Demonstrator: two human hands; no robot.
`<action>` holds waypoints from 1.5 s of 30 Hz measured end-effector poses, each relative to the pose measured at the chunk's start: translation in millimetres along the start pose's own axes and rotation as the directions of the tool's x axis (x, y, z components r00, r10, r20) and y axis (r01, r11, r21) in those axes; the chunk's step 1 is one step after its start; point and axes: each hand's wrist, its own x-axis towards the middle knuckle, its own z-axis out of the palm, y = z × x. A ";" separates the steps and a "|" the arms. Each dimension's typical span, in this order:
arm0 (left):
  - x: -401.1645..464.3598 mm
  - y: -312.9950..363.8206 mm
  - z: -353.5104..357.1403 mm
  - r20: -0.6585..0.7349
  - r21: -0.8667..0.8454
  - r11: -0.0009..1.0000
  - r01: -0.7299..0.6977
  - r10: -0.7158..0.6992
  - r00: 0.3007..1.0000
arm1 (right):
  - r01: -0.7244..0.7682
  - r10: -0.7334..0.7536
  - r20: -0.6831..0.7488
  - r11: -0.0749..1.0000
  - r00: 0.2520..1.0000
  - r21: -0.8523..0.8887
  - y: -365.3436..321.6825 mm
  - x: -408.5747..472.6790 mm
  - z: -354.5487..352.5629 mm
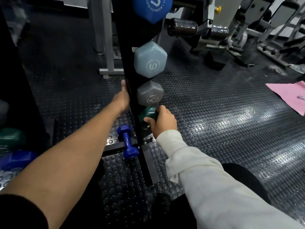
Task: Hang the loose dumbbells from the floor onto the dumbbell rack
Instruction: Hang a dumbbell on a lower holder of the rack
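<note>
A black upright dumbbell rack (127, 52) stands in the middle of the view. On it hang a blue dumbbell (152, 7), a light blue one (150, 60) and a grey one (149, 94), top to bottom. My right hand (160, 123) grips a dark green dumbbell (147, 113) at the rack just under the grey one. My left hand (123, 96) holds the rack's left edge, thumb up along the post. A small blue dumbbell (127, 142) lies on the floor at the rack's base.
Studded black rubber floor (214, 113) spreads all around. Grey machine frames (105, 47) stand behind the rack and at the right back. A pink mat (290, 95) lies at the right. Blurred green (11, 138) and blue (16, 158) dumbbell heads show at the left edge.
</note>
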 end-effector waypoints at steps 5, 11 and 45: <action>-62.6 7.0 -23.3 0.159 0.189 0.970 -0.156 0.126 0.979 | -0.017 0.016 0.021 0.999 1.000 0.040 1.6 -4.2 -7.2; -89.2 16.5 -31.2 0.129 0.322 0.860 -0.395 0.374 0.919 | 0.015 -0.012 -0.032 0.994 0.999 0.107 5.1 -27.5 14.0; -91.0 -9.6 5.1 -0.063 0.498 0.708 -0.501 0.606 0.793 | 0.019 0.059 -0.220 0.941 0.974 0.338 4.4 -29.3 72.8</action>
